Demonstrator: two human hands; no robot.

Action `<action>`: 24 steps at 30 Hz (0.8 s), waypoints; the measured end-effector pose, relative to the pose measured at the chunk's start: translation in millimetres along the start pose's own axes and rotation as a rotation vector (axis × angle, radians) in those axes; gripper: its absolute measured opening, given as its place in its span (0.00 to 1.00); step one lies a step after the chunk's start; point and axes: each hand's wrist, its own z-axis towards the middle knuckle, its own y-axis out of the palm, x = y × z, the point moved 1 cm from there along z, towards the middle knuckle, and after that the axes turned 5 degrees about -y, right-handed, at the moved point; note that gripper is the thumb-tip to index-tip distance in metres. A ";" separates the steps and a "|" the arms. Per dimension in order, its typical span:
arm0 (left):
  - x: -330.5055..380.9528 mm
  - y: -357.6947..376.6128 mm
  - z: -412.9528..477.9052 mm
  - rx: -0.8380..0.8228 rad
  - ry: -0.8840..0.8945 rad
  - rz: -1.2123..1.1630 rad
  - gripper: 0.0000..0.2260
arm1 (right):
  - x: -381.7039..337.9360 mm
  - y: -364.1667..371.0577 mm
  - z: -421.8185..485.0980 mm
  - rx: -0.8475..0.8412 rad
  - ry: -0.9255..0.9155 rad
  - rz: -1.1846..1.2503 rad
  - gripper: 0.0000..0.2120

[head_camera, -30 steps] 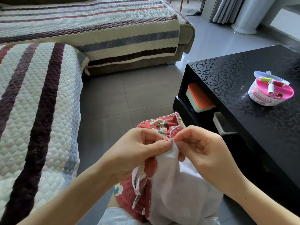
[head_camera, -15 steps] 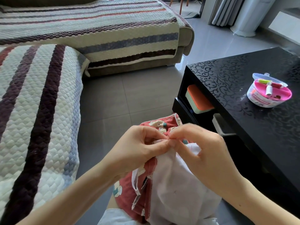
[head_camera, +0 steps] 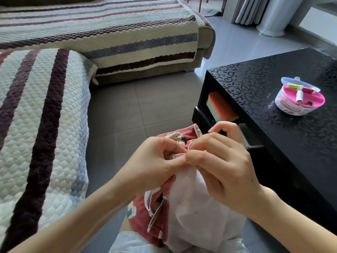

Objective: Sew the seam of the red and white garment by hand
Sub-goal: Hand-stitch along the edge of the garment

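Left hand [head_camera: 155, 161] and right hand [head_camera: 224, 165] meet fingertip to fingertip over the lap. Between them is the soft red and white cloth garment [head_camera: 191, 207] with a cartoon print. The left thumb and forefinger are curled and pinch a folded white edge of the garment. The other left fingers are tucked under into the cloth. The right thumb and forefinger pinch the same edge, touching the left fingertips [head_camera: 177, 162]. The remaining right fingers are curled and raised above the pinch. A needle or thread cannot be made out at the pinch, too small to tell. Below the fingers the garment hangs in a bunch. The white side lies under the right palm and the red side with its stitched seam line under the left wrist. A printed red flap rises just beyond the knuckles. Right of the right fingers and near them is the glossy black table [head_camera: 255, 84] with a scroll pattern. Farther out on its top stands a round pink and white plastic sewing kit tub [head_camera: 300, 98] holding thread spools. Beyond the right fingers, on the table's lower shelf, sits a rectangular box with an orange lid [head_camera: 221, 106]. Well left of the left fingers is a quilted cream sofa cover [head_camera: 45, 125] with dark stripes. Grey floor tiles [head_camera: 127, 110] lie beyond the fingertips.
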 end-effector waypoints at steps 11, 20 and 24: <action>-13.0 8.0 8.4 0.010 -0.260 0.044 0.06 | 12.9 -5.5 15.6 0.121 0.287 0.467 0.06; -3.4 -7.9 1.0 -0.156 -0.279 -0.235 0.06 | 79.1 3.8 8.5 0.123 1.211 1.441 0.04; 0.0 -16.1 -4.3 -0.211 -0.274 -0.274 0.04 | 142.6 14.0 -3.0 0.172 1.276 1.033 0.12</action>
